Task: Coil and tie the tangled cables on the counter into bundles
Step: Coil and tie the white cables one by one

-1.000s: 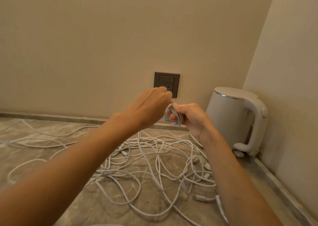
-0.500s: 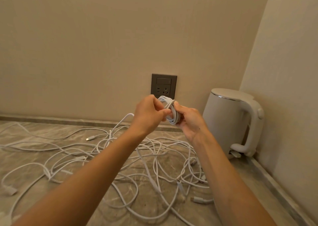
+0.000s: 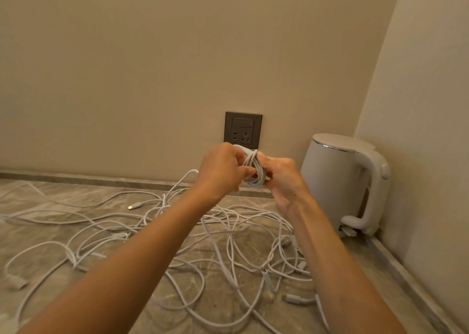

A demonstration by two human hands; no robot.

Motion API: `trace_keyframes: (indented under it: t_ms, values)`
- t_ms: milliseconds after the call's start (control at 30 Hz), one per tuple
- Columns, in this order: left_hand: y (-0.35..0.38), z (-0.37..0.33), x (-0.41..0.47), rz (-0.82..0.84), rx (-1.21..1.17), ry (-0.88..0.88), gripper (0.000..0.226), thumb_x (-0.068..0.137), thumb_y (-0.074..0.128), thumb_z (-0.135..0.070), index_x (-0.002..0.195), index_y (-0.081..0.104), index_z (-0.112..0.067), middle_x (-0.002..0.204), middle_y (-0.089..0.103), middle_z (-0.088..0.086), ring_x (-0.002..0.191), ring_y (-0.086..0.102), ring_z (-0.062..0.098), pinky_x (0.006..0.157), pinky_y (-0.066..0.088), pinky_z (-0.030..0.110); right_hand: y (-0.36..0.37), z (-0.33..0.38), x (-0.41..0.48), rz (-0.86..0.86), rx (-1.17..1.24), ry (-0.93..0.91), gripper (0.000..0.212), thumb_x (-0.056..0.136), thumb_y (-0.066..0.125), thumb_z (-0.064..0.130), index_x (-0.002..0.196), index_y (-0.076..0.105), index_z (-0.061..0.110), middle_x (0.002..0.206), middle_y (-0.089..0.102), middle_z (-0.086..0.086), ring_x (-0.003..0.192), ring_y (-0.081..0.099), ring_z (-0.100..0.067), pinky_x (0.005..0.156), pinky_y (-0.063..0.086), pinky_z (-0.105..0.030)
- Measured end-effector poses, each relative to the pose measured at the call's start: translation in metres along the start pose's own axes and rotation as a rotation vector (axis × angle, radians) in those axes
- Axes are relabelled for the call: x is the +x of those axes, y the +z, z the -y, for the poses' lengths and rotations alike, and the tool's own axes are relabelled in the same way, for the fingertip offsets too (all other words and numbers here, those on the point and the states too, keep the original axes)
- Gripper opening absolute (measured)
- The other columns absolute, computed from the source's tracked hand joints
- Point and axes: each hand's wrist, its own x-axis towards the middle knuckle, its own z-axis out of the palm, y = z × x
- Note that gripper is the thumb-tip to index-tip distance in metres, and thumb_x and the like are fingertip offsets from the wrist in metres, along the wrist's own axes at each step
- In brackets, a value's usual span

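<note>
Left hand (image 3: 220, 171): is curling its fingers and pinching the left side of a small coiled bundle (image 3: 254, 171), back of the hand facing the camera.
Right hand (image 3: 282, 179): is gripping the same bundle from the right, thumb on top, fingers wrapping under the loops.
Coiled bundle: is being held in the air between both hands, above the table (image 3: 360, 262) and just in front of the wall socket (image 3: 243, 130). White cable, several tight loops. A few strands are crossing over the loops near the top.
Trailing strand (image 3: 177, 182): is arcing out from behind the left hand and dropping to the table. Cannot tell whether it is joining the bundle.
Loose cables (image 3: 228, 244): are lying in a white tangle on the table below and between the forearms, spreading towards the left edge of the view, many loops overlapping.
Connector ends: one plug (image 3: 134, 206) is resting at the far side of the tangle; more are lying near the right forearm.
Table: grey marble-patterned top, running into a corner of beige walls.
Kettle (image 3: 337, 181): white, is standing upright in the right corner, handle turning right, well apart from the bundle.
Socket: dark plate on the back wall, nothing plugged in.
</note>
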Motion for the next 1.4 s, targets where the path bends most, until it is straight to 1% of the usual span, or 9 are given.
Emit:
trace_keyframes:
  t_ms: [167, 300, 500, 767, 867, 933, 1033, 1167, 1400]
  values:
    - [0.004, 0.002, -0.002, -0.052, 0.267, 0.146, 0.017, 0.088, 0.061, -0.025, 0.081, 0.061, -0.009, 0.081, 0.05, 0.003, 0.073, 0.047, 0.019, 0.064, 0.035, 0.029, 0.0, -0.003, 0.002, -0.059, -0.067, -0.017, 0.023, 0.09, 0.06, 0.013, 0.084, 0.068, -0.008, 0.076, 0.065, -0.016, 0.068, 0.061, -0.025, 0.073, 0.055, -0.042]
    - [0.012, 0.01, -0.001, -0.013, 0.315, 0.192, 0.018, 0.092, 0.054, -0.023, 0.097, 0.058, -0.006, 0.097, 0.057, 0.008, 0.077, 0.048, 0.017, 0.07, 0.042, 0.026, 0.002, -0.009, 0.004, -0.07, -0.105, -0.014, 0.024, 0.089, 0.062, 0.014, 0.075, 0.069, -0.003, 0.073, 0.066, -0.015, 0.072, 0.063, -0.027, 0.08, 0.055, -0.045]
    - [0.015, 0.02, -0.008, -0.055, 0.284, 0.269, 0.012, 0.096, 0.047, -0.019, 0.099, 0.05, -0.008, 0.093, 0.046, 0.003, 0.074, 0.041, 0.014, 0.066, 0.031, 0.02, 0.005, -0.012, 0.005, -0.021, -0.032, 0.111, 0.021, 0.091, 0.06, 0.015, 0.082, 0.068, -0.003, 0.077, 0.064, -0.015, 0.074, 0.061, -0.025, 0.081, 0.055, -0.047]
    - [0.008, 0.029, -0.003, 0.161, 0.157, 0.261, 0.011, 0.088, 0.058, -0.013, 0.097, 0.05, -0.011, 0.094, 0.046, -0.002, 0.083, 0.042, 0.013, 0.077, 0.038, 0.025, 0.0, -0.009, 0.004, -0.052, 0.065, 0.148, 0.017, 0.088, 0.063, 0.008, 0.1, 0.062, -0.003, 0.079, 0.064, -0.013, 0.061, 0.061, -0.018, 0.053, 0.056, -0.03]
    - [0.008, 0.031, -0.004, 0.066, 0.152, 0.256, 0.013, 0.084, 0.063, -0.012, 0.094, 0.055, -0.01, 0.089, 0.048, -0.003, 0.08, 0.042, 0.013, 0.071, 0.034, 0.022, 0.001, -0.009, 0.005, 0.019, 0.053, 0.126, 0.026, 0.092, 0.056, 0.006, 0.115, 0.056, 0.018, 0.087, 0.066, -0.01, 0.068, 0.062, -0.017, 0.058, 0.056, -0.032]
    - [0.01, 0.029, -0.005, -0.003, 0.149, 0.267, 0.01, 0.084, 0.063, -0.012, 0.093, 0.059, -0.009, 0.087, 0.05, -0.001, 0.076, 0.042, 0.013, 0.069, 0.032, 0.02, 0.001, -0.008, 0.004, 0.072, 0.037, 0.123, 0.026, 0.095, 0.05, 0.005, 0.116, 0.061, 0.013, 0.086, 0.067, -0.008, 0.069, 0.063, -0.017, 0.063, 0.056, -0.034]
    - [0.015, 0.028, -0.008, -0.082, 0.159, 0.268, 0.011, 0.088, 0.057, -0.011, 0.094, 0.063, -0.005, 0.083, 0.05, 0.002, 0.07, 0.041, 0.015, 0.064, 0.031, 0.022, 0.004, -0.01, 0.002, 0.052, 0.056, 0.133, 0.022, 0.096, 0.046, 0.001, 0.111, 0.062, -0.002, 0.081, 0.065, -0.01, 0.065, 0.062, -0.018, 0.055, 0.057, -0.03]
    - [0.019, 0.03, -0.006, -0.173, 0.165, 0.22, 0.015, 0.091, 0.052, -0.01, 0.095, 0.064, -0.002, 0.08, 0.049, 0.007, 0.069, 0.044, 0.019, 0.062, 0.035, 0.028, 0.012, -0.011, 0.0, 0.024, 0.096, 0.109, 0.016, 0.095, 0.047, -0.001, 0.089, 0.06, 0.007, 0.082, 0.062, -0.01, 0.069, 0.06, -0.018, 0.055, 0.056, -0.027]
    - [0.015, 0.023, -0.007, -0.291, 0.047, 0.064, 0.013, 0.087, 0.06, -0.014, 0.094, 0.069, -0.009, 0.086, 0.069, 0.01, 0.074, 0.059, 0.023, 0.069, 0.05, 0.036, 0.015, -0.014, -0.001, 0.034, 0.059, 0.063, 0.015, 0.093, 0.05, -0.001, 0.088, 0.061, 0.008, 0.077, 0.064, -0.008, 0.063, 0.061, -0.015, 0.051, 0.055, -0.025]
